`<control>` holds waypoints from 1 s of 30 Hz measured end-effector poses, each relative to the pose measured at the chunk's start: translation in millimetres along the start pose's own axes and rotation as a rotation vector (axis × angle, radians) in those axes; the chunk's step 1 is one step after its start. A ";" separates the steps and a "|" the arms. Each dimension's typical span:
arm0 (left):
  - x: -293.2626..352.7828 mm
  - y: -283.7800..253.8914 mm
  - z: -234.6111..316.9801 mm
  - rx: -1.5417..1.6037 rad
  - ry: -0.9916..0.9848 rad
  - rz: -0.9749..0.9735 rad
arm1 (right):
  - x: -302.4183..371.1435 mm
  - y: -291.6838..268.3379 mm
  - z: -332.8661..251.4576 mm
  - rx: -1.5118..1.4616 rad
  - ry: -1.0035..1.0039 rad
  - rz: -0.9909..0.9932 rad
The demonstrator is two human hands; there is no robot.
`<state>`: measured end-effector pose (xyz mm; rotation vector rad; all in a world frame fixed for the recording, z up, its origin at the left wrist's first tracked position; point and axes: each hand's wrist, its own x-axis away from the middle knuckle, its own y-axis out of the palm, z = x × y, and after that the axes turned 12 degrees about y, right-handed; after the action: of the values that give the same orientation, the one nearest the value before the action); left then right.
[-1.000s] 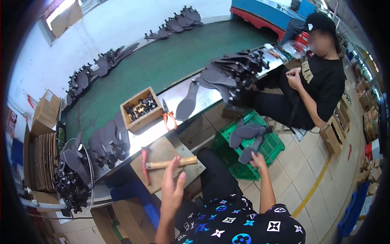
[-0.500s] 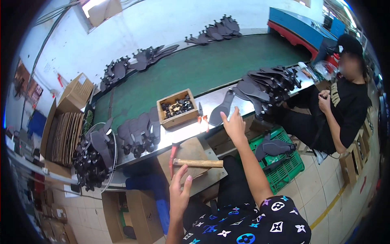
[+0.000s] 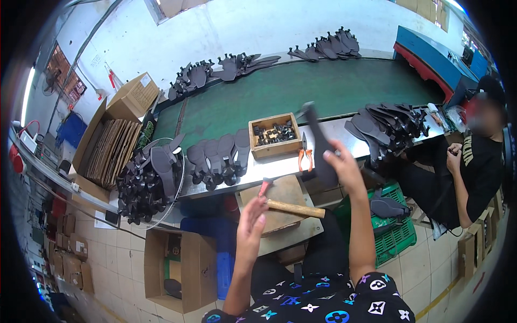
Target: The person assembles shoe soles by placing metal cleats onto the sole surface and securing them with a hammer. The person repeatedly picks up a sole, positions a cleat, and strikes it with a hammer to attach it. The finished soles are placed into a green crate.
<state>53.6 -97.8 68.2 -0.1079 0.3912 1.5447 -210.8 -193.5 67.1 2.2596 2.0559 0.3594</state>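
My right hand (image 3: 345, 168) is closed on a dark grey high-heel shoe sole (image 3: 322, 153), raised upright over the near edge of the metal bench strip. My left hand (image 3: 251, 223) has its fingers stretched out and holds nothing. A hammer (image 3: 296, 208) with a red head and wooden handle lies on the worn work board (image 3: 278, 189) in front of me. My left fingertips overlap the hammer's head; I cannot tell if they touch it. Orange-handled pliers (image 3: 305, 157) rest beside a wooden box (image 3: 275, 149) of small black parts.
More soles lie in a pile (image 3: 385, 129) to the right and in a row (image 3: 218, 156) to the left. A wire basket (image 3: 180, 180) is heaped with black heeled pieces. A green crate (image 3: 401, 245) and a seated person (image 3: 458, 172) are at right; an open carton (image 3: 196, 269) stands lower left.
My right hand, empty before, has taken the sole from the bench and lifted it. My left hand has moved closer to the hammer's head. The whole view has shifted.
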 end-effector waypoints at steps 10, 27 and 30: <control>-30.6 0.8 -9.6 0.026 0.003 0.140 | 65.3 39.2 93.2 0.996 -0.358 0.046; -47.9 -0.3 -66.2 -0.170 -0.120 -0.011 | 142.8 -75.8 138.2 0.187 0.236 0.198; -41.8 5.3 -95.7 -1.302 0.070 -0.085 | 178.3 -98.6 109.9 -0.126 0.311 0.160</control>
<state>32.3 -167.1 -7.2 -1.1631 -0.6148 1.4872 -268.8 5.1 -36.9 2.4237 1.9138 0.8769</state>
